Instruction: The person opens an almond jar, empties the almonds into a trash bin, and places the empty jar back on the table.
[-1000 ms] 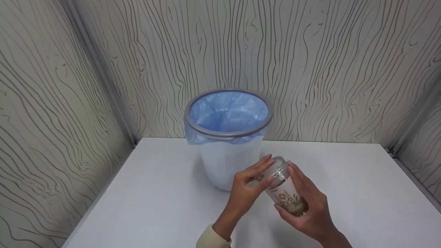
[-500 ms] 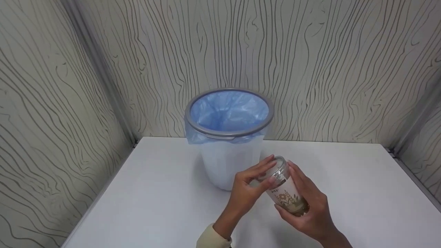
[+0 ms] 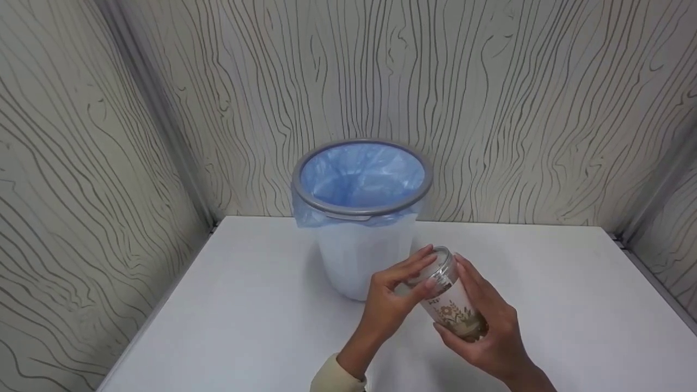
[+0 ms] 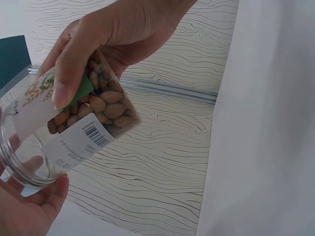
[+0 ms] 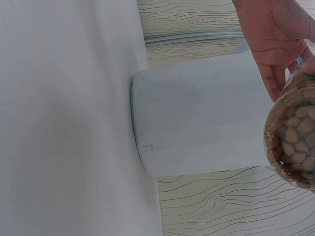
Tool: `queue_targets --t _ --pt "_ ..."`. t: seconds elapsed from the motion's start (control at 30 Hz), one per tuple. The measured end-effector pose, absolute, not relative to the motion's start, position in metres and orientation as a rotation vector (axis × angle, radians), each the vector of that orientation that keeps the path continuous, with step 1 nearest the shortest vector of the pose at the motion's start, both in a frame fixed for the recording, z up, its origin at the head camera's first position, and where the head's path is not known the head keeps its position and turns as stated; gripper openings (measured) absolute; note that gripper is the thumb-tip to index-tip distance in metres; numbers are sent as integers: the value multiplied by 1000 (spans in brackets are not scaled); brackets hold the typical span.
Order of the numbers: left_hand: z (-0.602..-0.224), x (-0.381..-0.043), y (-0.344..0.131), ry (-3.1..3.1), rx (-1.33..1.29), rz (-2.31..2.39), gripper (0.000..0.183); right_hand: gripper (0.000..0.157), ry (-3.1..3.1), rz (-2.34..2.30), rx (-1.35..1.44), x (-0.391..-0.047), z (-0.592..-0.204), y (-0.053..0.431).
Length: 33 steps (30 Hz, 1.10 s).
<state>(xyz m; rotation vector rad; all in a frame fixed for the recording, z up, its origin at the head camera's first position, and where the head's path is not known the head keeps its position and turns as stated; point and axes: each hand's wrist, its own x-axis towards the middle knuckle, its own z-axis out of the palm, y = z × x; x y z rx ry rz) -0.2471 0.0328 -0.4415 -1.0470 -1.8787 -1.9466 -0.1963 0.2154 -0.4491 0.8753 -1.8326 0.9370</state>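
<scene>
A clear jar of almonds (image 3: 452, 309), printed with flowers and leaves, is held tilted above the table in the head view. My right hand (image 3: 494, 333) grips its lower body, thumb on one side and fingers on the other. With thumb and fingers, my left hand (image 3: 387, 298) holds the jar's clear top end at the rim. Almonds (image 4: 110, 105) fill the bottom part in the left wrist view, beside a barcode label (image 4: 81, 142). In the right wrist view the jar's round base (image 5: 298, 142) faces the camera. Whether a separate lid is on the rim, I cannot tell.
Behind the hands stands a white trash bin (image 3: 362, 256) with a grey rim (image 3: 359, 211) and a blue liner bag (image 3: 375, 169). It rests on a white table (image 3: 245, 326). Wood-grain patterned panels (image 3: 463, 109) enclose the table at the back and both sides.
Both hands keep their hold, and the jar stays almost where it was. The left thumb and fingers have shifted only slightly at the rim. The bin has not moved.
</scene>
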Motion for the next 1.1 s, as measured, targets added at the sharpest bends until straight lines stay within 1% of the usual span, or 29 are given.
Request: queue_targets --t 0.3,1.1 --pt "-440 -246 33 -1878 -1042 -1907 37 88 -1827 915 878 -198 -451 216" --pt "-437 -240 35 -1932 -940 -1883 37 87 -1834 876 861 -199 -453 216"
